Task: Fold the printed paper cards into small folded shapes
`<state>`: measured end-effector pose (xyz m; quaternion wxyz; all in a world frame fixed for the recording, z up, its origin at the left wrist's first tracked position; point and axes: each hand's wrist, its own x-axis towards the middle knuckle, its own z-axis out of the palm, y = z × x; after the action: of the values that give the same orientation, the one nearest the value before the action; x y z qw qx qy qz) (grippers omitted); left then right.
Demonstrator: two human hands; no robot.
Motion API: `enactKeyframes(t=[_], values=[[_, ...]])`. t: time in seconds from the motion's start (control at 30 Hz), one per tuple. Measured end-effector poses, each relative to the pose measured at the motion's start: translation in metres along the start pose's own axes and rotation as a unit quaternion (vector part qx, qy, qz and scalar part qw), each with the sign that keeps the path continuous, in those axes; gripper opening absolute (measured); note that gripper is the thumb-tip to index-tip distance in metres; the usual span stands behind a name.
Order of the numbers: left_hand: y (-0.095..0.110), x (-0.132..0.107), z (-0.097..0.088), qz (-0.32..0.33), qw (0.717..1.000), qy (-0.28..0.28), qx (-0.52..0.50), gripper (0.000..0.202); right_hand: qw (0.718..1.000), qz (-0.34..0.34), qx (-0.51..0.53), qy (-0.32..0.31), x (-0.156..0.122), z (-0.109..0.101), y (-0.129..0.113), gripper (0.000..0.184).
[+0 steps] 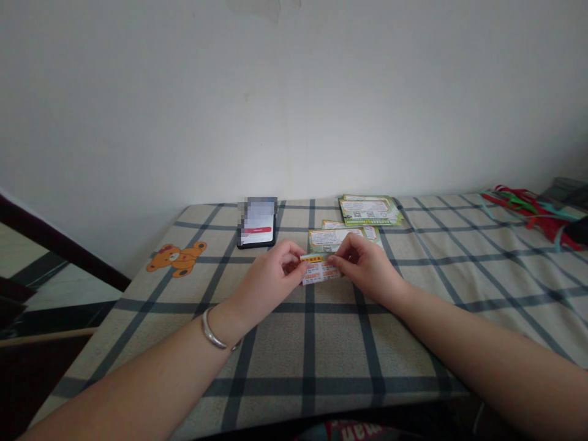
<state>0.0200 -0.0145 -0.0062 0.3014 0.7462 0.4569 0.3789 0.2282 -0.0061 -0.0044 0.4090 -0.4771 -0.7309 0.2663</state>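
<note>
Between my two hands is a small printed card with a yellow strip along its top and lines of text below. My left hand, with a silver bangle on the wrist, pinches its left end. At the card's upper right, my right hand grips it between thumb and fingers. Just behind lie green-edged printed cards, partly covered by my right hand. Farther back, near the wall, sits a stack of similar green-bordered cards.
A phone with a lit screen lies at the back left. A teddy bear cutout is on the left of the checked tablecloth. Red and green straps lie at the far right. A white wall rises behind the table.
</note>
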Motion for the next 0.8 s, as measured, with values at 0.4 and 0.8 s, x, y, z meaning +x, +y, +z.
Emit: enactKeyframes(t=[0.4,0.8], values=[[-0.007,0.003,0.0,0.016,0.997,-0.016,-0.075,0.03,1.0,-0.023,0.017,0.004,0.004,-0.002,0.005,0.017],[0.001,0.0,-0.004,0.035,0.998,-0.021,0.052,0.03,0.959,-0.196,-0.196,-0.066,-0.002,-0.008,-0.004,0.018]])
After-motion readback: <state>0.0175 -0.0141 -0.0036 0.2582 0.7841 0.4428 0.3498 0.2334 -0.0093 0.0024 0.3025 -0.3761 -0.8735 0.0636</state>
